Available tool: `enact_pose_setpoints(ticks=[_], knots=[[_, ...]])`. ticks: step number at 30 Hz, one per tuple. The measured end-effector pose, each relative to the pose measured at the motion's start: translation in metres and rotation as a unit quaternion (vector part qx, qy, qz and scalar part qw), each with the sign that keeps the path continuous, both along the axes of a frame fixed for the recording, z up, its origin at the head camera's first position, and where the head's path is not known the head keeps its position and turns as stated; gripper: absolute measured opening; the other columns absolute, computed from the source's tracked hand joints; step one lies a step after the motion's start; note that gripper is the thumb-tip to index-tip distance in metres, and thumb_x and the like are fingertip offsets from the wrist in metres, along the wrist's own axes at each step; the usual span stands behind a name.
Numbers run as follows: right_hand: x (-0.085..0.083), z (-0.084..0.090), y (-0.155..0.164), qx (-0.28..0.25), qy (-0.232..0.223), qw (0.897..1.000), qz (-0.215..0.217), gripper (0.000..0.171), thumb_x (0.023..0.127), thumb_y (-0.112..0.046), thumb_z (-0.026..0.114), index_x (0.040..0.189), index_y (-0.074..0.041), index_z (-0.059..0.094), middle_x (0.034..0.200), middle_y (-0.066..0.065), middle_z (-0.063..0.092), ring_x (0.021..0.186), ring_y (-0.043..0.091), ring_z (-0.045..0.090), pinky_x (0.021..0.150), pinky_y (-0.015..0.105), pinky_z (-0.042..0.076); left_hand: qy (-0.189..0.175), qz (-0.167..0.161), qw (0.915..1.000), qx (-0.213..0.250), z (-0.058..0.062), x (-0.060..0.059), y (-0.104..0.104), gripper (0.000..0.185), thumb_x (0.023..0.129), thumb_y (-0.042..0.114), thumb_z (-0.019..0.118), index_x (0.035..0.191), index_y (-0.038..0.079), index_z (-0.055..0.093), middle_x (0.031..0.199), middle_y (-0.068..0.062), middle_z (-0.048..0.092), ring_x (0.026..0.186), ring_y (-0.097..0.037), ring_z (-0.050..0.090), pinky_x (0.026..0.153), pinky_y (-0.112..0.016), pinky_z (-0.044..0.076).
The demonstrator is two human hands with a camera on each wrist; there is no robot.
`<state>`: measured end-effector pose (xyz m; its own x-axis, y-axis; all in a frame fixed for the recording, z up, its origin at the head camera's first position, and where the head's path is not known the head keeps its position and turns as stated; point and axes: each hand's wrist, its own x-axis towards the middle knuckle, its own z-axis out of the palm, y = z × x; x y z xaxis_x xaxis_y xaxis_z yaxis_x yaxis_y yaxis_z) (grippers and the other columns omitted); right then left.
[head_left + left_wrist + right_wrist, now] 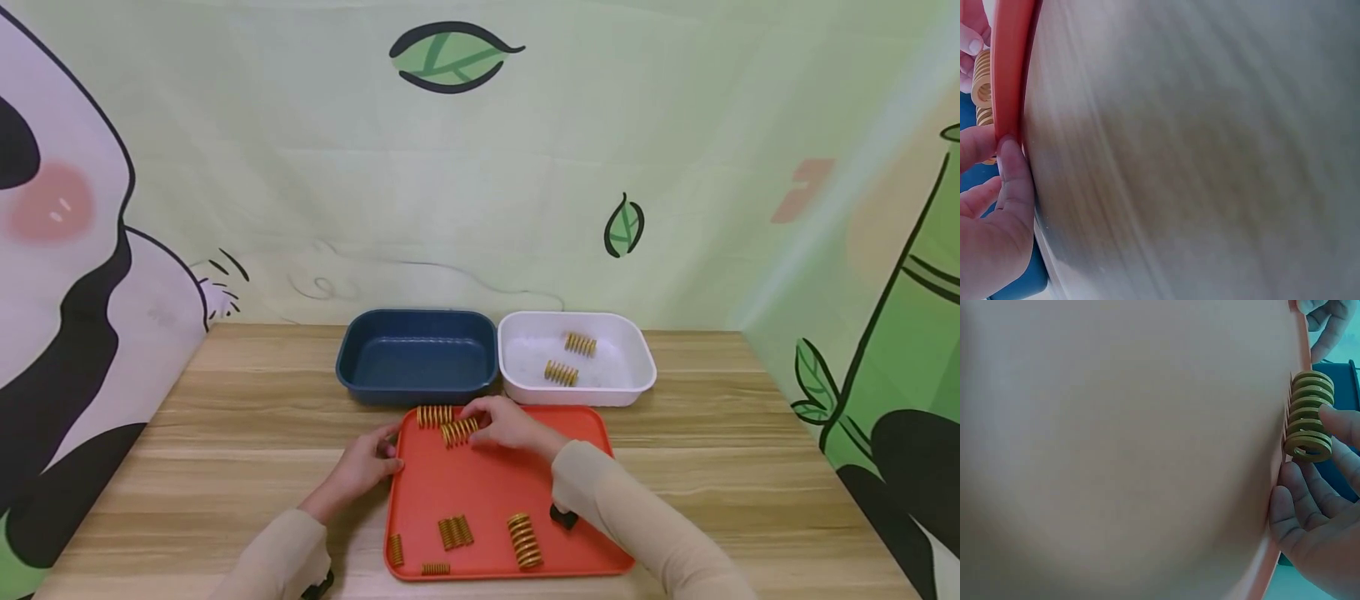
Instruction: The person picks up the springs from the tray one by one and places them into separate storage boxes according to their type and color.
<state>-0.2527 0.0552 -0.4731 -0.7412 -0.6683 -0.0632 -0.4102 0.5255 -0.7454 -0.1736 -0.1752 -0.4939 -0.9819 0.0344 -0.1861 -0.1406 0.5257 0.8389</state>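
Observation:
An orange tray (495, 487) lies on the wooden table with several gold coil springs on it. My right hand (480, 421) is at the tray's far edge and pinches one gold spring (459, 431); in the right wrist view that spring (1310, 415) lies against my fingers (1310, 512). A second spring (434, 416) lies just left of it. My left hand (386, 454) grips the tray's left rim (1007, 69), the thumb (1013, 175) pressed on the rim. A white bin (637, 379) behind the tray holds two springs (580, 343). The dark blue bin (352, 375) beside it holds nothing visible.
More springs lie near the tray's front edge: a short one (456, 532), a larger one (524, 540) and small ones (395, 550) by the front left corner. A printed backdrop closes the table's back and sides. Bare wood (247, 417) lies left and right of the tray.

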Motion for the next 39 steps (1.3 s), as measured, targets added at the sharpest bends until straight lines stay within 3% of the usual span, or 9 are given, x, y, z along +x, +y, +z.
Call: enact_pose_setpoints(ticks=[7, 15, 25, 32, 39], knots=[[0.001, -0.005, -0.004, 0.025, 0.039, 0.999, -0.001, 0.031, 0.073, -0.005, 0.068, 0.103, -0.003, 0.062, 0.101, 0.008, 0.062, 0.082, 0.018, 0.051, 0.07, 0.022, 0.042, 0.001, -0.004, 1.0, -0.001, 0.001, 0.001, 0.0, 0.056, 0.075, -0.004, 0.062, 0.128, 0.002, 0.044, 0.078, -0.007, 0.052, 0.063, -0.015, 0.046, 0.052, -0.024, 0.04], [0.004, -0.002, -0.005, 0.034, 0.031, 0.999, -0.007, 0.03, 0.073, -0.004, 0.068, 0.102, -0.004, 0.062, 0.1, 0.009, 0.062, 0.09, 0.019, 0.053, 0.08, 0.029, 0.044, 0.006, -0.004, 1.0, -0.004, -0.001, 0.0, 0.0, 0.056, 0.075, -0.003, 0.063, 0.127, 0.002, 0.045, 0.077, -0.007, 0.051, 0.063, -0.015, 0.046, 0.052, -0.023, 0.04], [0.002, -0.002, 0.002, 0.06, 0.056, 0.997, -0.001, 0.028, 0.072, -0.009, 0.07, 0.1, -0.01, 0.066, 0.096, 0.004, 0.063, 0.081, 0.014, 0.05, 0.072, 0.026, 0.043, 0.012, -0.008, 0.9999, -0.001, 0.0, 0.001, -0.001, 0.055, 0.075, -0.004, 0.062, 0.127, 0.0, 0.044, 0.076, -0.007, 0.052, 0.061, -0.015, 0.045, 0.051, -0.024, 0.04], [0.003, 0.001, 0.009, 0.044, 0.05, 0.998, 0.004, 0.028, 0.072, -0.006, 0.069, 0.1, -0.007, 0.066, 0.095, 0.006, 0.063, 0.079, 0.015, 0.048, 0.07, 0.024, 0.042, 0.037, -0.038, 0.9985, 0.013, 0.001, 0.004, -0.004, 0.053, 0.076, -0.002, 0.061, 0.126, -0.001, 0.044, 0.075, -0.008, 0.052, 0.059, -0.014, 0.046, 0.05, -0.024, 0.041], [0.003, 0.005, 0.013, 0.033, 0.033, 0.999, 0.001, 0.027, 0.073, -0.004, 0.067, 0.1, -0.006, 0.065, 0.095, 0.007, 0.062, 0.079, 0.017, 0.049, 0.069, 0.022, 0.042, 0.005, -0.008, 1.0, 0.002, 0.0, 0.001, -0.001, 0.055, 0.076, -0.004, 0.06, 0.128, 0.002, 0.044, 0.077, -0.008, 0.052, 0.06, -0.014, 0.046, 0.051, -0.023, 0.041]])
